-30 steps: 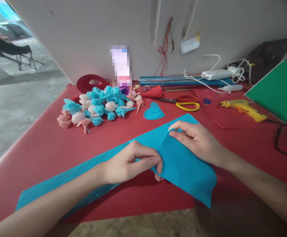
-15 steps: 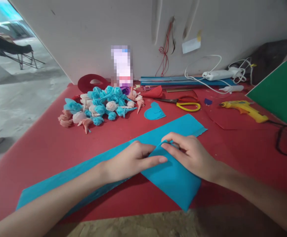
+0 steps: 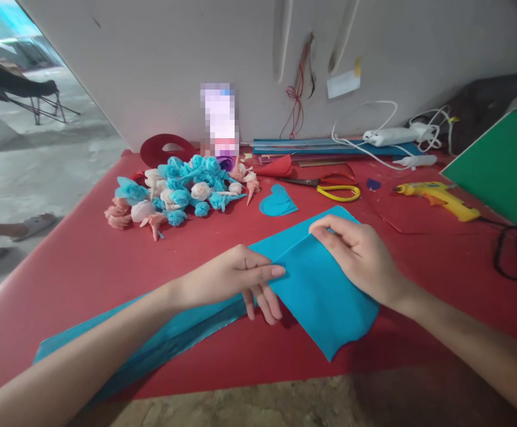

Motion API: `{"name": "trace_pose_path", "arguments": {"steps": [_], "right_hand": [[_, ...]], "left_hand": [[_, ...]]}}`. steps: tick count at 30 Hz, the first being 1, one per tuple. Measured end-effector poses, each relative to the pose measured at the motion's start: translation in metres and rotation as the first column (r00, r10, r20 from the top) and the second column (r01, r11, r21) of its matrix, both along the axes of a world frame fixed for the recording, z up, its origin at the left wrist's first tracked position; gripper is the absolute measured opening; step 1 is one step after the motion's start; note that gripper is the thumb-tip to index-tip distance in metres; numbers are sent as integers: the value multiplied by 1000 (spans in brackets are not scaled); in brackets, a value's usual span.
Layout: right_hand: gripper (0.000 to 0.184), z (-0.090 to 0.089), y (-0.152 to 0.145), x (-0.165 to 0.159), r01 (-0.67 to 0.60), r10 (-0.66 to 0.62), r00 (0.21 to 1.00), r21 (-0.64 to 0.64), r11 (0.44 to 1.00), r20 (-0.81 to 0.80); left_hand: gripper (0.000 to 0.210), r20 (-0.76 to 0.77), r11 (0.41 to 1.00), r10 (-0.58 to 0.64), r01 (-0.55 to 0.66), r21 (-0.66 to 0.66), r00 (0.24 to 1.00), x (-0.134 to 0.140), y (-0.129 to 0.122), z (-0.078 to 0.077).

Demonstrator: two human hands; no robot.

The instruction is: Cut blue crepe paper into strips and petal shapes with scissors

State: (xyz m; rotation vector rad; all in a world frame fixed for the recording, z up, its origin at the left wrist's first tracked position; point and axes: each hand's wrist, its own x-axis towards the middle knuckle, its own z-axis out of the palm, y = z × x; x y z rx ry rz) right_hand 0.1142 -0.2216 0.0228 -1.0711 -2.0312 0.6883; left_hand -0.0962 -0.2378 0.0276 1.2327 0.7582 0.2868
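A smaller sheet of blue crepe paper [image 3: 329, 302] is held up at its top edge by both hands. My left hand [image 3: 238, 276] pinches its left corner between thumb and forefinger, the other fingers hanging loose below. My right hand [image 3: 362, 258] pinches the same edge farther right, with thumb and forefinger together. Beneath them a long folded strip of blue crepe paper [image 3: 280, 242] lies slantwise across the red table [image 3: 418, 314]; my left forearm covers part of it. Some blue heart-shaped cutouts [image 3: 278, 201] lie stacked just beyond.
Several blue, white and pink paper roses [image 3: 180, 190] are heaped at the back left. Yellow-handled scissors [image 3: 338, 193], a yellow glue gun [image 3: 438, 198] and a white power strip [image 3: 387, 136] sit toward the right. Someone's sandalled foot [image 3: 38, 225] shows on the floor at left.
My right hand has slid right and up along the paper's edge, stretching it straight. My left hand has moved slightly left, its lower fingers now showing. A foot has appeared at left.
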Motion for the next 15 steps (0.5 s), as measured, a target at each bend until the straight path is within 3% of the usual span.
{"name": "trace_pose_path", "arguments": {"steps": [3, 6, 9, 11, 13, 15], "right_hand": [[23, 4, 2, 2, 40, -40, 999, 18, 999, -16], [22, 5, 2, 3, 78, -75, 995, 32, 996, -69], [24, 3, 1, 3, 121, -117, 982, 15, 993, -147], [25, 0, 0, 2, 131, -129, 975, 0, 991, -181], [25, -2, -4, -2, 150, -149, 969, -10, 989, -200], [26, -5, -7, -6, 182, -181, 958, -17, 983, -225]], "left_hand": [[43, 2, 997, 31, -31, 75, 1000, -5, 3, 1], [42, 23, 963, 114, -116, 245, 993, -10, 6, -3], [45, 155, 838, 342, -376, 396, 927, -9, 7, -9], [45, 247, 769, 460, -522, 369, 853, -2, 3, -12], [49, 266, 817, 460, -521, 248, 847, 8, -5, -13], [49, 243, 921, 343, -375, 101, 907, 19, -15, -13]]}}
